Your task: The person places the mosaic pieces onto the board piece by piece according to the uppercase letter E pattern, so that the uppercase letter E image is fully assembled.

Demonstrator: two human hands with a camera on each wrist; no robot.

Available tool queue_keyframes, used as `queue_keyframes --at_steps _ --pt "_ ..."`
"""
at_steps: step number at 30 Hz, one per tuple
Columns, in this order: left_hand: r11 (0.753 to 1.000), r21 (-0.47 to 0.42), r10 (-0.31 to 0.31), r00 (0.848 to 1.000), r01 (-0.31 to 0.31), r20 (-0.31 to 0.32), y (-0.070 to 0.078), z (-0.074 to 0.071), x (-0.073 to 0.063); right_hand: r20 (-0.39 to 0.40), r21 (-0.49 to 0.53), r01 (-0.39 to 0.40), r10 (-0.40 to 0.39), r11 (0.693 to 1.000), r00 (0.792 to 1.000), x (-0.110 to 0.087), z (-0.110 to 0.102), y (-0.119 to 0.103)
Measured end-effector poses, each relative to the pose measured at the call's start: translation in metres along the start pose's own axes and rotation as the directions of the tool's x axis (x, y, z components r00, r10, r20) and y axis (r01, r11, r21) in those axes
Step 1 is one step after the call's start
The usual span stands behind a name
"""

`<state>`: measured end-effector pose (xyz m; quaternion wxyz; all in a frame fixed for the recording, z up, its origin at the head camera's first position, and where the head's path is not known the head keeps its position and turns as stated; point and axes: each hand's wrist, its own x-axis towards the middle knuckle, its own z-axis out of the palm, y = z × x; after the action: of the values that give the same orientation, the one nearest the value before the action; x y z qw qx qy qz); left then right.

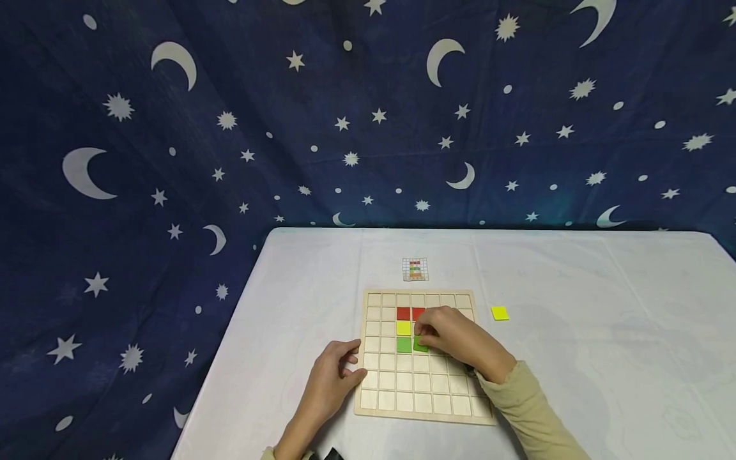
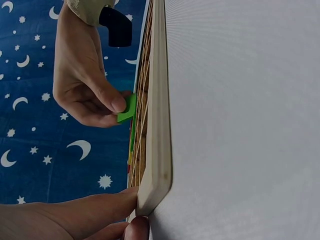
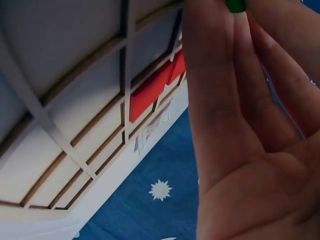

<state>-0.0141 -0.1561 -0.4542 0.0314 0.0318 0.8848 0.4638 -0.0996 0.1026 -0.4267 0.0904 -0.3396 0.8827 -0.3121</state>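
My right hand [image 1: 451, 332] pinches a green square tile [image 2: 128, 108] between thumb and fingertips, low over the gridded wooden board [image 1: 422, 401]. In the left wrist view the tile stands tilted at the board's surface. A second green tile [image 1: 404, 345] lies in the square to its left, below a yellow tile [image 1: 404, 328]. Two red tiles [image 1: 404, 314] sit in the row above, the right one partly covered by my right hand. My left hand [image 1: 330, 377] rests its fingertips against the board's left side, fingers loosely bent.
Behind the board lies a small card [image 1: 415, 269] printed with a coloured grid. A loose yellow tile [image 1: 499, 313] is on the white table [image 1: 621, 332], right of the board. A dark blue cloth [image 1: 397, 172] with moons and stars hangs behind the table.
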Motion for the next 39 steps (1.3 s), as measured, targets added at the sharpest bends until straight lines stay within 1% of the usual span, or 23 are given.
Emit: queue_keyframes --at_steps 6,13,20,27,31,39 --pt "1.0 -0.002 -0.011 1.0 0.011 0.01 0.0 0.0 0.001 0.001 -0.021 -0.009 0.009 1.0 1.0 0.0 0.002 0.001" --pt "1.0 -0.007 -0.002 1.0 0.002 0.01 0.0 -0.001 0.0 -0.001 -0.053 0.004 -0.004 0.999 1.0 0.001 0.004 0.001" --pt "1.0 -0.007 0.002 1.0 -0.001 0.01 -0.001 -0.001 0.0 -0.006 -0.073 -0.024 0.024 0.997 1.0 -0.003 -0.003 0.001" --pt "1.0 -0.005 0.005 1.0 -0.005 0.011 0.0 -0.001 -0.001 -0.049 -0.105 -0.074 0.069 0.992 0.996 -0.018 -0.02 0.004" --pt "1.0 -0.003 0.005 1.0 -0.005 0.013 0.0 -0.001 -0.001 -0.067 -0.129 -0.089 0.081 0.988 0.994 -0.029 -0.03 0.008" --pt "1.0 -0.003 -0.013 1.0 0.013 0.003 0.002 -0.001 0.0 -0.052 -0.14 -0.155 0.149 0.978 0.987 -0.052 -0.044 0.018"
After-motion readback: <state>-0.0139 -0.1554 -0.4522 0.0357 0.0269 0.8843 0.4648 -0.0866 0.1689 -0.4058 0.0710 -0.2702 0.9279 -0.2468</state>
